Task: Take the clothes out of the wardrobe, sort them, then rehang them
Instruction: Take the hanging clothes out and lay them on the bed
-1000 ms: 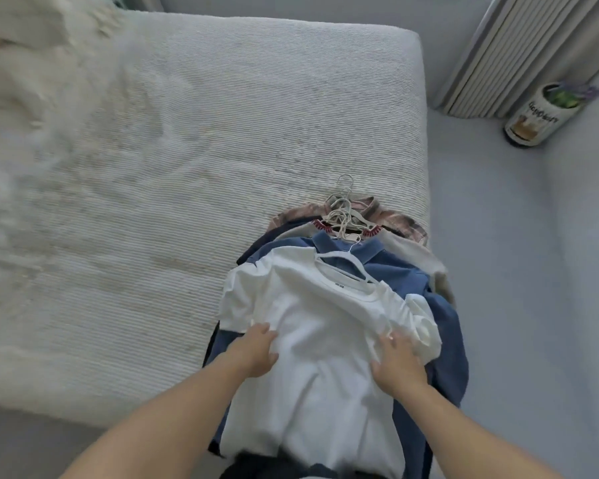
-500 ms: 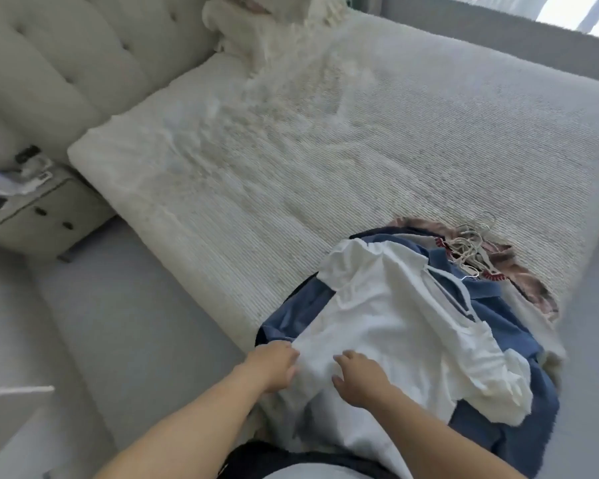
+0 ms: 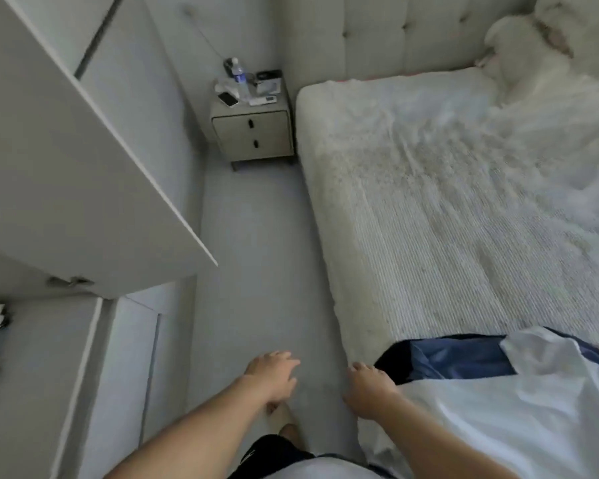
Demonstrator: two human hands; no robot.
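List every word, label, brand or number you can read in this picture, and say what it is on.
No text here can be read.
Water bottle on the bedside table: it has a blue label, too small and blurred to read.
Phone and other small items on the bedside table: any print is too small to make out.
White shirt and blue garment on the bed: no print shows.
Wardrobe door: plain, no sign.

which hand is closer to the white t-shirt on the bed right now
The right hand. It sits at the near corner of the bed, right against the edge of the white t-shirt. The left hand hangs over the floor further left, apart from the shirt and holding nothing.
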